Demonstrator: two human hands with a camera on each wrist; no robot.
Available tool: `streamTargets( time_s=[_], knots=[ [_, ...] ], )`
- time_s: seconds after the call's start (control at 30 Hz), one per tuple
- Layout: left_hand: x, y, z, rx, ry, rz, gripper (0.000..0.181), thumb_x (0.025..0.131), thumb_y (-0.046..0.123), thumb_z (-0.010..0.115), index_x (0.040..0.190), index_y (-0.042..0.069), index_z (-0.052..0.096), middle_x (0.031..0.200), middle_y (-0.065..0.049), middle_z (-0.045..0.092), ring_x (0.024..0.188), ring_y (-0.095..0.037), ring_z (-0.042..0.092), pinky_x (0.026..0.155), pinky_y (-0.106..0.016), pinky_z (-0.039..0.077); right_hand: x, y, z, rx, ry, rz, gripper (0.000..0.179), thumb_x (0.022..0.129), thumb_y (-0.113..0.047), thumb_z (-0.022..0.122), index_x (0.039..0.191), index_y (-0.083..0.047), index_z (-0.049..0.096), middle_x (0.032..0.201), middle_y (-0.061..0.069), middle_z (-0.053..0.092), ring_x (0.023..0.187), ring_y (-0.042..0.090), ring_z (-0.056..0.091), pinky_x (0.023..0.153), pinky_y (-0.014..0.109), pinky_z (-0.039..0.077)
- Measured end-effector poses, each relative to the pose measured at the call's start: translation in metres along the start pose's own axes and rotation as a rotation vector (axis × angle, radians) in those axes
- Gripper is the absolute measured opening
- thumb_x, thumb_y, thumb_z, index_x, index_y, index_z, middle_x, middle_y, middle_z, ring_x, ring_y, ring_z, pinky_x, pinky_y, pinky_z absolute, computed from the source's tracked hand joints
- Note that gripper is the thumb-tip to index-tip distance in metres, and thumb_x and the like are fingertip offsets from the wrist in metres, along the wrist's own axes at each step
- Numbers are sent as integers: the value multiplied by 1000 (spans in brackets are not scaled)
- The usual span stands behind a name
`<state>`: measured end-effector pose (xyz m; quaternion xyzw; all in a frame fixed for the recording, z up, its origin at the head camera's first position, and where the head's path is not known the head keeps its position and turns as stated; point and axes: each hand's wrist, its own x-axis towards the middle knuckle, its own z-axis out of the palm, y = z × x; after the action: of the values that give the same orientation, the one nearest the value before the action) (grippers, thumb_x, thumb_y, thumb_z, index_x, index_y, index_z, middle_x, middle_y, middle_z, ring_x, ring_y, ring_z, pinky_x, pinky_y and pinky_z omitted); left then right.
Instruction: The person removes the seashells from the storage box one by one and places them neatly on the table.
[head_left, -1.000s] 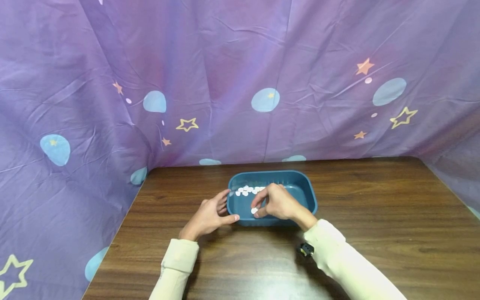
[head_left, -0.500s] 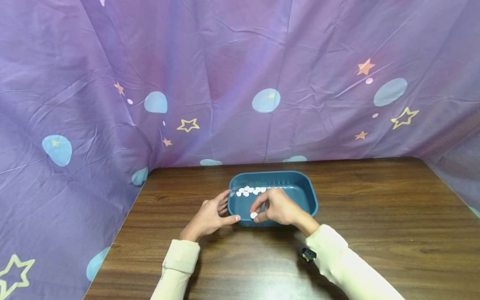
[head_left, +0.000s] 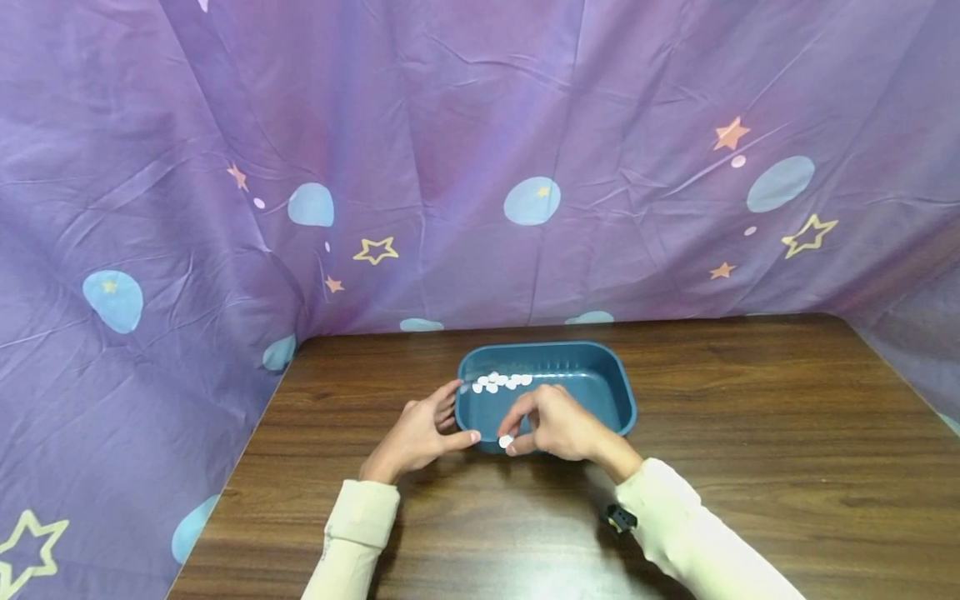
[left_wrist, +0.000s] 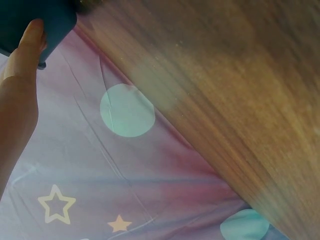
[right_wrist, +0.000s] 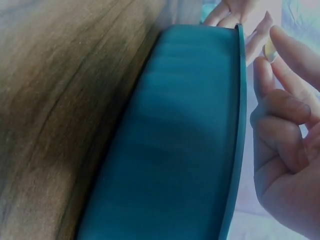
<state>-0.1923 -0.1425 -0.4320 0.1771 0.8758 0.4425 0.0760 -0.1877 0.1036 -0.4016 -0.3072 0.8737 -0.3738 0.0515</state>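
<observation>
In the head view a blue plastic bin (head_left: 628,400) stands on the wooden table. My left hand (head_left: 416,433) holds its left end, thumb at the front rim and fingers along the left side. Between the thumb and forefinger of my right hand (head_left: 558,427) is pinched a small, round white piece (head_left: 506,442), held at the bin's front rim. The right wrist view shows this piece (right_wrist: 270,52) nearly edge-on, above rim level; its exact kind is unclear. Several similar white pieces (head_left: 492,381) lie in the bin's back left part. The right hand hides some of the bin's floor.
The wooden table (head_left: 750,417) extends on both sides of the bin and in front of it. A purple patterned curtain (head_left: 450,167) hangs behind the table and at its sides. A small black device (head_left: 621,518) sits at the right sleeve.
My right hand has moved toward the front rim, carrying the pinched white piece from over the bin's floor. More of the white pieces behind it now show. The left hand stays in place.
</observation>
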Motion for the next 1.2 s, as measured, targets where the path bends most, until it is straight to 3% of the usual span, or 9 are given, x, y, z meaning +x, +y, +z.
streamTargets(
  time_s=[0.6,1.2],
  knots=[
    [-2,1,1,-3,-2,-8,91,83,30,82,153,-3,34,148,-30,48,129,-39,60,109,-44,53,-8,-11,5,-30,-2,-48,17,71,-16,90,85,-21,81,78,-13,72,54,-3,48,56,14,45],
    [0,1,1,-39,7,-11,91,83,26,83,153,-4,34,148,-30,48,130,-40,59,109,-44,53,-14,-15,19,-135,20,-103,19,68,-15,90,82,-23,79,82,-14,74,81,6,68,75,20,54]
  ],
)
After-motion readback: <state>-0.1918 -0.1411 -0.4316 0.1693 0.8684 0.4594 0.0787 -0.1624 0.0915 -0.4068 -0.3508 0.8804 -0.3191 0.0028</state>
